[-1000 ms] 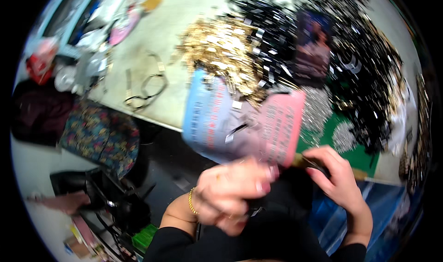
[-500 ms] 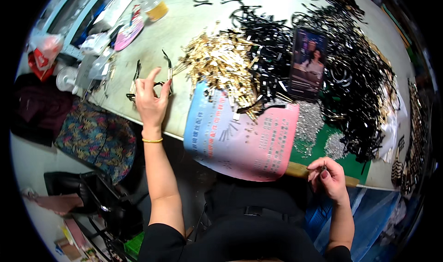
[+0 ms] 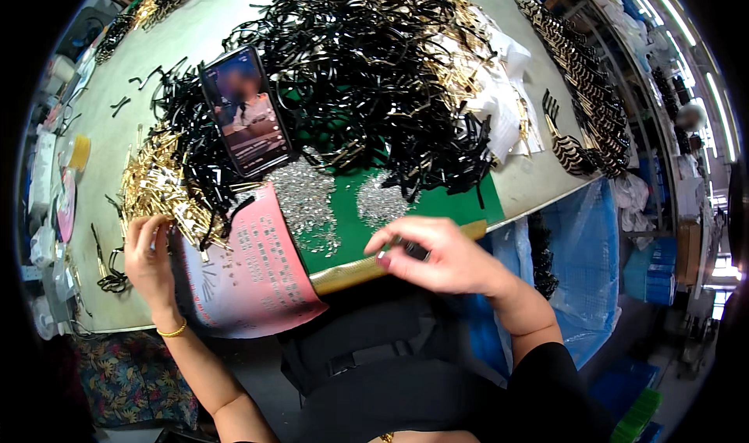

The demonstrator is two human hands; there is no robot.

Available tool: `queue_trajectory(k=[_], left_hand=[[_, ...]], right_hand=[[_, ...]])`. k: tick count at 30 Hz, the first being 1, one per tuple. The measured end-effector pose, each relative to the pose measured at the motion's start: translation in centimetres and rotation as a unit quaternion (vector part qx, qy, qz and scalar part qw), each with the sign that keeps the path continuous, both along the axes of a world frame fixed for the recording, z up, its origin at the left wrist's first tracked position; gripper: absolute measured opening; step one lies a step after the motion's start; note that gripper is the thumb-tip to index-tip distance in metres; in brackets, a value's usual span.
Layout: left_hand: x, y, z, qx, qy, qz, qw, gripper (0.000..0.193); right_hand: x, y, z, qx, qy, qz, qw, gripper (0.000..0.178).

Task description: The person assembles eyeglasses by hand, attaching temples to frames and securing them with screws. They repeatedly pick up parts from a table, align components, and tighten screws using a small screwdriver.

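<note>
My left hand [image 3: 150, 267] is at the near left of the table, its fingers bent together against the edge of a pile of gold metal strips [image 3: 164, 182]. What they grip, if anything, is too small to make out. Several thin black-and-gold curved pieces [image 3: 115, 279] lie just left of it. My right hand [image 3: 441, 257] is over the front edge of the green mat [image 3: 355, 244], closed on a short dark object [image 3: 415, 249]; its kind is unclear. Two heaps of tiny silver parts, a larger one [image 3: 300, 197] and a smaller one [image 3: 382, 201], lie beyond it.
A big tangle of black curved strips [image 3: 367, 76] covers the middle of the table. A phone [image 3: 248, 115] leans on it, lit. A pink-and-blue printed sheet [image 3: 261, 267] hangs over the front edge. Striped pieces [image 3: 581, 92] lie far right; blue plastic sheeting [image 3: 585, 264] hangs below.
The view has swung to the right. My left hand has come from the curved pieces to the gold strips. My right hand, still closed on the dark object, has moved in over the mat's edge.
</note>
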State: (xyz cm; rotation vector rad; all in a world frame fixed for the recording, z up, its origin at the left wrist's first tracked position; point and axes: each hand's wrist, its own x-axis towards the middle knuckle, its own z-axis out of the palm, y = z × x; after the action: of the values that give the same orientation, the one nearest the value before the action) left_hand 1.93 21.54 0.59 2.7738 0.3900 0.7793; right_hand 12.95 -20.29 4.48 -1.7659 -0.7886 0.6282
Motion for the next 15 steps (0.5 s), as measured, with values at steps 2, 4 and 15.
queue_trajectory(k=[2, 4, 15], left_hand=[[0.0, 1.0, -0.5, -0.151, -0.043, -0.049, 0.986, 0.012], [-0.5, 3.4, -1.5, -0.255, -0.107, -0.058, 0.959, 0.009], [1.0, -6.1, -0.2, -0.383, -0.142, -0.005, 0.913, 0.025]], right_hand=[[1.2, -1.8, 0.5, -0.062, -0.171, -0.086, 0.980, 0.016], [3.0, -3.1, 1.0, -0.169, -0.302, -0.150, 0.926, 0.012], [9.7, 0.0, 1.1, -0.327, -0.518, -0.177, 0.770, 0.015]])
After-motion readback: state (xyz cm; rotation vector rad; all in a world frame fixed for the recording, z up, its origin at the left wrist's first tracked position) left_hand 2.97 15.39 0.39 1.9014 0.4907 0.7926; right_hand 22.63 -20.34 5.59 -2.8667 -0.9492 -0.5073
